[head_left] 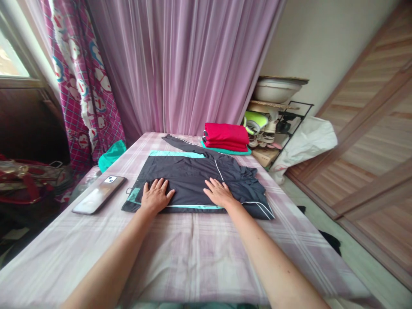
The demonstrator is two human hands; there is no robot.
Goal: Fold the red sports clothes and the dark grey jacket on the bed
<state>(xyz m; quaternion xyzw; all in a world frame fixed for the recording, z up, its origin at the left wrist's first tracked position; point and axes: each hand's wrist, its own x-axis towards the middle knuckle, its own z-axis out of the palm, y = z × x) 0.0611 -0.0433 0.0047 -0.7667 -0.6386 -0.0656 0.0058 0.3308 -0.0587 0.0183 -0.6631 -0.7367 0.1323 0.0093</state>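
Note:
A dark jacket (189,171) with teal panels and white piping lies partly folded on the table. One of its sleeves stretches out toward the back left. My left hand (156,196) rests flat on the jacket near its left end, fingers spread. Flat on the cloth farther right is my right hand (219,192), its fingers also stretched out. Neither hand grips anything. The jacket's collar end lies bunched at the right.
A plaid cloth covers the table (193,257). Left of the jacket lies a phone (99,195). Folded red clothes (225,136) are stacked at the back right, on a teal piece. A teal bundle (112,155) sits at the left edge. A shoe rack (273,124) stands beyond.

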